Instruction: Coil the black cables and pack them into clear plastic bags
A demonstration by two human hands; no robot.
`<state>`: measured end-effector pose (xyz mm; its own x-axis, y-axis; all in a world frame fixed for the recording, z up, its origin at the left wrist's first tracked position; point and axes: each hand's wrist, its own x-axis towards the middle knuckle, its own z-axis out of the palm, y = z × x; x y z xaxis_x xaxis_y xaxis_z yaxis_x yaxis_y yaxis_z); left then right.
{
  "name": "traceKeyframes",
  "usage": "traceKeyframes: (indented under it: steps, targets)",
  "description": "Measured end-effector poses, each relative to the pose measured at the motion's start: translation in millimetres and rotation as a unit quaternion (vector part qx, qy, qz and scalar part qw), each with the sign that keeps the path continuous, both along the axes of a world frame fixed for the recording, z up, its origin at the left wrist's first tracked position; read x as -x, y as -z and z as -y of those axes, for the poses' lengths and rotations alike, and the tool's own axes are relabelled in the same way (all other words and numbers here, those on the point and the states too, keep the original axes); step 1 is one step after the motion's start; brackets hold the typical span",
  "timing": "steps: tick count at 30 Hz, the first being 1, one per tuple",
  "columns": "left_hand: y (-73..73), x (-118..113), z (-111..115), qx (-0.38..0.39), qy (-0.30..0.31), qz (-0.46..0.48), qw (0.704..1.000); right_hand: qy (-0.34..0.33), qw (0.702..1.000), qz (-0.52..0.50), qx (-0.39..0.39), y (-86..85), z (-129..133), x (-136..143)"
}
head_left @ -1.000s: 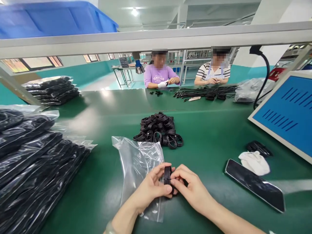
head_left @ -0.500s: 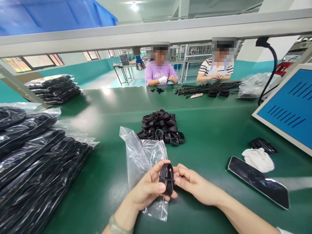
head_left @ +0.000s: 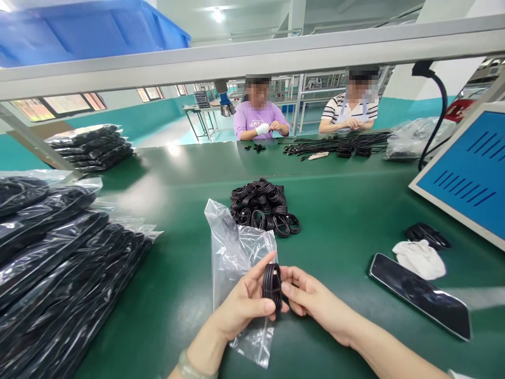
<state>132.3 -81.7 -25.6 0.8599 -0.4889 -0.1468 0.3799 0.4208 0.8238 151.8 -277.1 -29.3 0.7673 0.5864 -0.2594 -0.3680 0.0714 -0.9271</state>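
A coiled black cable is held upright between my two hands over the green table. My left hand grips it from the left, its thumb across the lower front of the coil. From the right, my right hand pinches at the coil's edge; its fingertips partly hide what they grip there. Under my left hand lies a clear plastic bag, partly covered by the hand and wrist. Just beyond the bag, a heap of coiled black cables rests on the table.
Bagged black cables are stacked high at left, with a smaller stack behind. To the right lie a phone, a white cloth, another black coil and a blue-fronted machine. Two people sit opposite near loose cables.
Both hands and the coil have shifted slightly to the right. My right fingers have closed in on the coil's edge. The bag's upper part has moved right too.
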Motion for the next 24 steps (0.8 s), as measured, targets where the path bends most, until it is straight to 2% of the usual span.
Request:
traceKeyframes:
  steps: [2, 4, 7, 11, 13, 16, 18, 20, 22, 24]
  targets:
    - [0.1, 0.0, 5.0, -0.036, -0.025, 0.027, 0.999, 0.061, 0.998, -0.004, 0.025, 1.0, -0.4, 0.8]
    - [-0.1, 0.6, 10.8, -0.085, -0.062, 0.061, 0.993, 0.094, 0.995, 0.023, 0.030, 1.3, 0.1, 2.1]
    - [-1.3, 2.6, 17.5, -0.194, -0.117, 0.109, 0.968, 0.083, 0.994, 0.064, 0.004, -0.4, 0.8, 3.9]
    - [-1.6, 5.7, 20.0, -0.277, -0.134, 0.142, 0.941, 0.034, 0.995, 0.062, -0.077, -2.3, -0.6, 2.6]
    - [-0.1, 6.6, 20.1, -0.287, -0.139, 0.146, 0.937, 0.020, 0.994, 0.066, -0.088, -1.0, -1.4, 0.4]
    - [1.8, 7.2, 20.8, -0.263, -0.139, 0.140, 0.945, 0.024, 0.993, 0.097, -0.061, 2.9, -2.2, -1.9]
    - [1.6, 7.9, 21.9, -0.224, -0.130, 0.121, 0.958, 0.065, 0.989, 0.123, -0.046, 5.4, -2.8, -1.3]
    - [1.1, 9.3, 23.7, -0.187, -0.140, 0.110, 0.966, 0.133, 0.979, 0.144, -0.049, 7.3, -4.0, 1.2]
    - [2.4, 11.2, 25.9, -0.178, -0.183, 0.118, 0.960, 0.184, 0.966, 0.171, -0.060, 9.0, -6.0, 4.9]
    - [6.2, 12.3, 27.1, -0.228, -0.251, 0.145, 0.930, 0.176, 0.964, 0.196, -0.046, 11.2, -8.6, 8.6]
